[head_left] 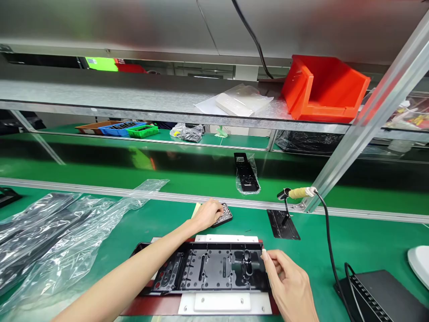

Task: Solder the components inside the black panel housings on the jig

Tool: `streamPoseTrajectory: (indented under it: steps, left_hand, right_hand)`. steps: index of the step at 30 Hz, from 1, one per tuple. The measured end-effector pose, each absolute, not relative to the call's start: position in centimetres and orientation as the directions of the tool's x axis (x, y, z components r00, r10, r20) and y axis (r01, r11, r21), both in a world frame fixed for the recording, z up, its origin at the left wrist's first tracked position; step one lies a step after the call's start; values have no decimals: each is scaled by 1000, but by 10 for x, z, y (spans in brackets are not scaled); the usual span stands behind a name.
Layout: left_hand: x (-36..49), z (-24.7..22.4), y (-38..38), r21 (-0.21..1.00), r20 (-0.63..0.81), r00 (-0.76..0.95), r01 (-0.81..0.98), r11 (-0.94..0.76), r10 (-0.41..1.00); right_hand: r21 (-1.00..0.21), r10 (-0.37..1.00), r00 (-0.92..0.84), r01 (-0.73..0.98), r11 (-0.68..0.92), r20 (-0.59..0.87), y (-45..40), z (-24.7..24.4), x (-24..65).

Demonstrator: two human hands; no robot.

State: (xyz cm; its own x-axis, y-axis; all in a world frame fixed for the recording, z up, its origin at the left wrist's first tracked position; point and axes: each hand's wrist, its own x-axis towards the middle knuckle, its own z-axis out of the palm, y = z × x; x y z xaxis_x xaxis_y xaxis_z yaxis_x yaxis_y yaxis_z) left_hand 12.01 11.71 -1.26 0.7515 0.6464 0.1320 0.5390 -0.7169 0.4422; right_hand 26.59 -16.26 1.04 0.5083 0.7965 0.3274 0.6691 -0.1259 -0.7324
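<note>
A long black plastic housing [211, 268] lies open side up in a fixture with white blocks [222, 302]. Across its left part stretches my left arm. Beyond the housing, my left hand [207, 215] dips its curled fingers into a small dark tray [227, 215] of small shiny metal pieces; the fingertips are partly hidden. My right hand [291, 279] is at the housing's right end, thumb and index finger pinched together by the upper right corner. Whatever may be between those fingertips is too small to make out.
Clear plastic bags [83, 232] with dark parts cover the left side. A soldering iron [298, 192] rests in a stand [283, 224] at right, its cable running to a black box [385, 295]. Behind lies a black part [247, 172]; a red bin [326, 89] stands on the shelf.
</note>
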Motion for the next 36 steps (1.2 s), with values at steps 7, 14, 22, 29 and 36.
streamPoseTrajectory:
  steps: [7, 14, 22, 29, 36]
  left_hand:
    - [119, 2, 115, 539, 148, 723, 513, -668, 675]
    - [75, 34, 59, 696, 129, 692, 447, -562, 710]
    - [48, 40, -13, 749, 89, 824, 315, -583, 559]
    - [60, 26, -20, 613, 202, 923, 141, -777, 327]
    - [62, 33, -24, 409, 255, 949, 68, -910, 185]
  right_hand:
    - [-892, 721, 651, 439, -105, 236, -134, 45, 283]
    - [-880, 296, 852, 469, -69, 431, -76, 64, 336]
    - [-709, 159, 700, 705, -2, 696, -58, 84, 348]
    - [-702, 28, 717, 674, 229, 697, -84, 115, 316]
    - [-683, 131, 690, 636, 361, 712, -101, 134, 291]
